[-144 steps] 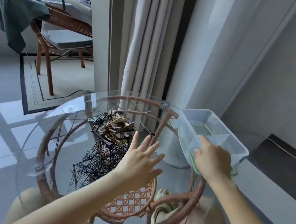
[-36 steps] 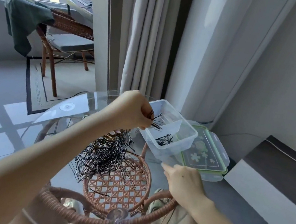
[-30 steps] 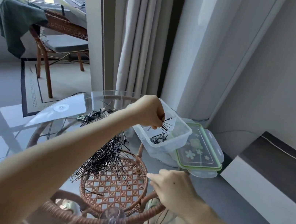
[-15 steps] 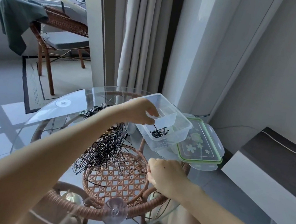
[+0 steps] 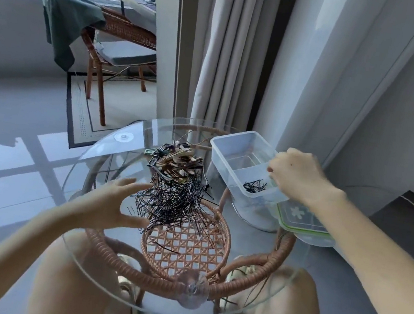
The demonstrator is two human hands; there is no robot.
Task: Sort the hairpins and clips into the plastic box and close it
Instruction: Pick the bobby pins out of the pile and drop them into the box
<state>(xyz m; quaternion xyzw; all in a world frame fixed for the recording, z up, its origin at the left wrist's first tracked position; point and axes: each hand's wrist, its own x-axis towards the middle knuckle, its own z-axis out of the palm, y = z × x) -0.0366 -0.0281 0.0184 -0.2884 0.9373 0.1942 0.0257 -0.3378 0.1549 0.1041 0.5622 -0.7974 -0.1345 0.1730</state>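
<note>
While the plastic box [image 5: 238, 158] stands tilted at the far right of the glass table [image 5: 119, 162], a few hairpins [image 5: 254, 186] inside, the right hand [image 5: 298, 174] grips its rim; the left hand [image 5: 113, 203], fingers spread and holding nothing, lies just left of the hairpin pile [image 5: 175, 201]; clips [image 5: 175, 161] heap beyond; the green-rimmed lid [image 5: 303, 221] lies right.

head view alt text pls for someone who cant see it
A person's left hand hovers, fingers spread, at the pile of black hairpins on a glass table, while the right hand holds the rim of the plastic box with a few pins inside.
</note>
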